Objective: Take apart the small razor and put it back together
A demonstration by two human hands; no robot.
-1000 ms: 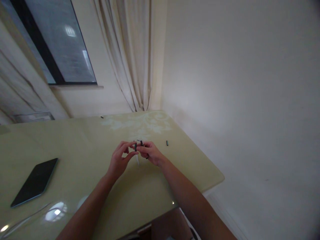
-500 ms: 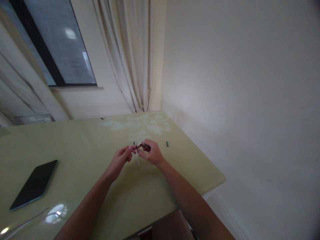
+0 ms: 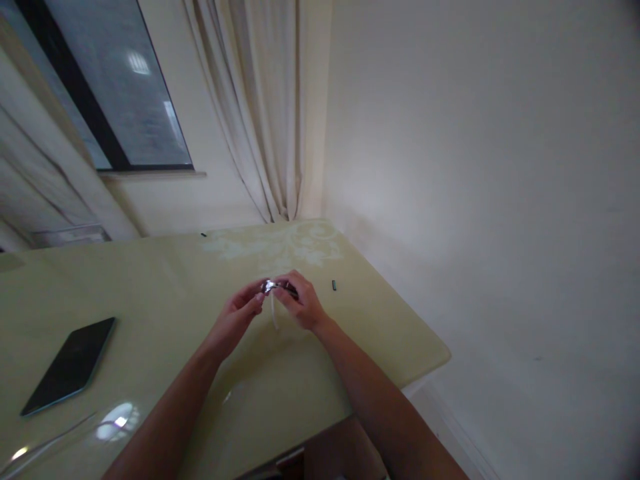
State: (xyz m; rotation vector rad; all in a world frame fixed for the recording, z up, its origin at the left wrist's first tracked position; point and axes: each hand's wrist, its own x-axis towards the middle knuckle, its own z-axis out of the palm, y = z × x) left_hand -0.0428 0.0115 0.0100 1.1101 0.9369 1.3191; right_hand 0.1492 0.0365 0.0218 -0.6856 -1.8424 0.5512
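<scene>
Over the table, both my hands meet around a small dark, shiny object [image 3: 270, 287] whose kind I cannot make out. My left hand [image 3: 239, 313] pinches its left end between thumb and fingers. The right end is gripped by my right hand [image 3: 301, 303], whose fingers cover much of it. A thin white strip [image 3: 274, 313] hangs below the object between the hands; where it attaches is hidden.
A small dark piece [image 3: 334, 285] lies right of my hands, and another dark bit [image 3: 203, 235] near the table's far edge. A black tablet [image 3: 70, 367] rests at left. The glossy table [image 3: 390, 333] ends beside the wall; a curtain [image 3: 265, 120] hangs behind.
The object has turned in my hands and a bright shiny face now shows. My left fingers have moved up and closer to my right hand.
</scene>
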